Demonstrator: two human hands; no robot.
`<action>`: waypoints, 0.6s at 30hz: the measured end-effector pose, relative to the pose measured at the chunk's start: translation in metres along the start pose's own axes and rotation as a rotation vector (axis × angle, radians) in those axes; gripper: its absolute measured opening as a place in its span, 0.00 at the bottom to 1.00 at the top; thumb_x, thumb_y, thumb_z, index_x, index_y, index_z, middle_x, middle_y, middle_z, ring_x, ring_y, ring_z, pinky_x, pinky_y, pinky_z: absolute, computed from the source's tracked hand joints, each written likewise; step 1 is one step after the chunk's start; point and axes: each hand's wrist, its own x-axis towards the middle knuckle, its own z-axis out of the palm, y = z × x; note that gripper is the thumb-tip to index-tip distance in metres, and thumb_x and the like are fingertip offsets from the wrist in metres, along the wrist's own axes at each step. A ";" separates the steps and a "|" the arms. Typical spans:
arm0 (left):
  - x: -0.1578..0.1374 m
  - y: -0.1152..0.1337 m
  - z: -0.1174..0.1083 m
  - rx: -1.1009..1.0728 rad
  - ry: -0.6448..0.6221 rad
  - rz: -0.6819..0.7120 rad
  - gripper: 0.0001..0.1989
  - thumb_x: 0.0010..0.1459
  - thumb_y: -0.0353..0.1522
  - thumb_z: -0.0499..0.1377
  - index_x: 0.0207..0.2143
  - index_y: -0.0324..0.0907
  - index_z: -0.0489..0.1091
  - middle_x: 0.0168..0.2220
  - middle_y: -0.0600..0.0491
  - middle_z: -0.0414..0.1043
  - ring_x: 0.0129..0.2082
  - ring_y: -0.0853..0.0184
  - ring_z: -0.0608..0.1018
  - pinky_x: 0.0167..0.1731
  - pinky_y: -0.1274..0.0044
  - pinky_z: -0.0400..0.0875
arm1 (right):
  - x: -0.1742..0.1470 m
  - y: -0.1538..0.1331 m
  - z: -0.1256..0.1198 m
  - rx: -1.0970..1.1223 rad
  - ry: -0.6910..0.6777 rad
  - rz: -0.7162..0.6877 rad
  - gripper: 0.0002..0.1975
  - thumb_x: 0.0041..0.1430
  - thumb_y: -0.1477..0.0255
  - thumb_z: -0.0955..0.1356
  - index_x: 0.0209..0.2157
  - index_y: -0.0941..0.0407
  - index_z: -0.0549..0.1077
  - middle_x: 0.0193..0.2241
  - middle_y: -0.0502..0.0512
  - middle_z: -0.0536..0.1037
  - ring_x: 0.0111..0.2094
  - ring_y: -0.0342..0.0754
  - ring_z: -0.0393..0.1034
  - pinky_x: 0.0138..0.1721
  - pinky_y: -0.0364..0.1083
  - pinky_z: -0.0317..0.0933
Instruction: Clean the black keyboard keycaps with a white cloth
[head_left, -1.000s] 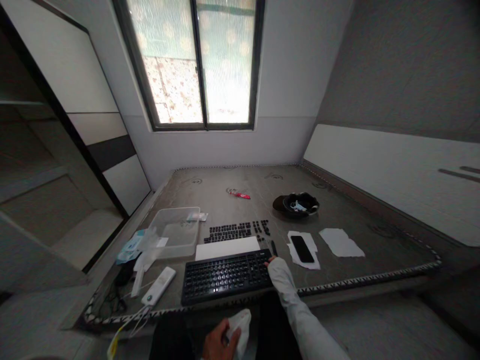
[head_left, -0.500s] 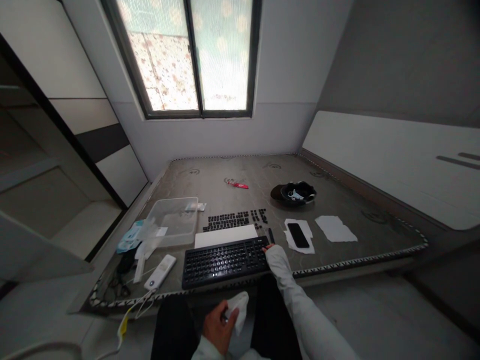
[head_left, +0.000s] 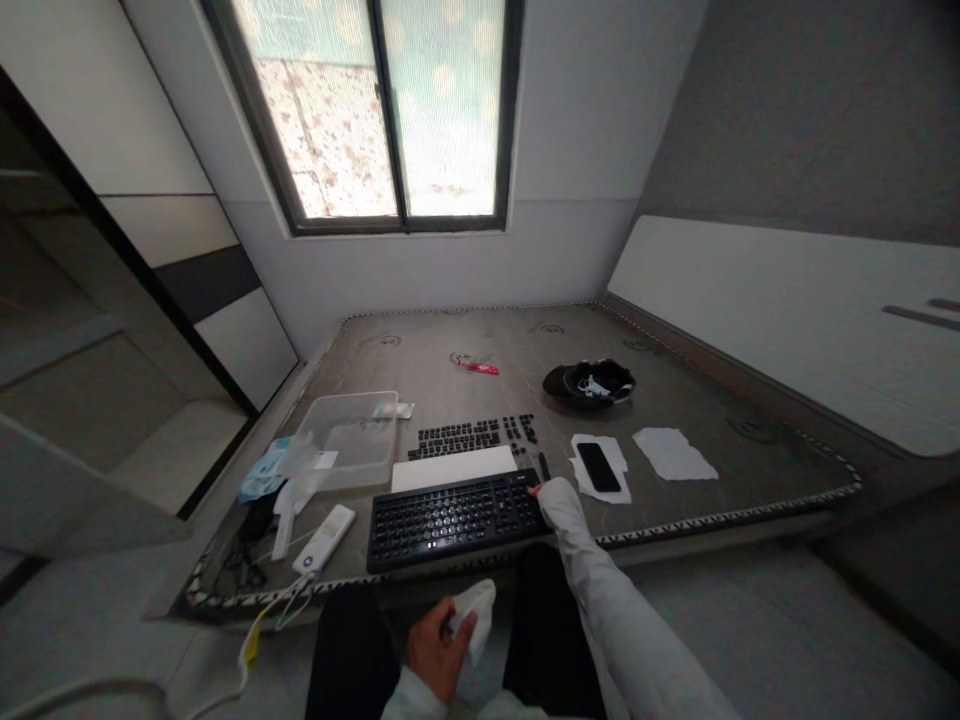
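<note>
A black keyboard [head_left: 454, 525] lies along the near edge of the mattress, its key area showing rows of small shiny studs. My right hand [head_left: 535, 490] grips its right end, thumb and fingers at the edge, with the sleeve covering much of the hand. Low between my knees, my left hand [head_left: 441, 640] pinches a crumpled white tissue or cloth [head_left: 478, 612]. Loose black keycaps [head_left: 459, 438] are laid out in rows behind the keyboard, beyond a white sheet or box [head_left: 454, 468]. A thin dark tool [head_left: 544, 466] rests just past my right hand.
On the left are a clear plastic bin [head_left: 345, 410], a white power strip [head_left: 324, 540] with its cord, and blue packaging [head_left: 264, 472]. To the right sit a phone [head_left: 598, 467] on paper, another paper sheet [head_left: 675, 454] and a dark cap [head_left: 589, 384]. A red strip [head_left: 478, 367] lies farther back.
The view has shifted very slightly. Both hands keep their holds, and the keyboard and other things stay where they were.
</note>
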 end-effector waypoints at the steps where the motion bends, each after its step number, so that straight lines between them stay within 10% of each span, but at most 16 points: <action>1: 0.000 0.000 0.000 0.008 0.000 -0.004 0.20 0.52 0.48 0.54 0.22 0.41 0.67 0.17 0.61 0.56 0.18 0.72 0.61 0.21 0.80 0.55 | 0.001 -0.001 -0.002 -0.009 -0.016 0.027 0.11 0.48 0.64 0.72 0.27 0.59 0.78 0.34 0.61 0.81 0.42 0.54 0.73 0.38 0.43 0.62; 18: 0.000 -0.002 0.001 0.010 -0.029 -0.013 0.20 0.53 0.47 0.51 0.22 0.41 0.67 0.18 0.60 0.56 0.19 0.72 0.62 0.22 0.80 0.54 | 0.015 -0.010 -0.013 -0.066 -0.128 0.209 0.22 0.39 0.61 0.76 0.33 0.62 0.79 0.41 0.70 0.78 0.46 0.60 0.72 0.40 0.48 0.64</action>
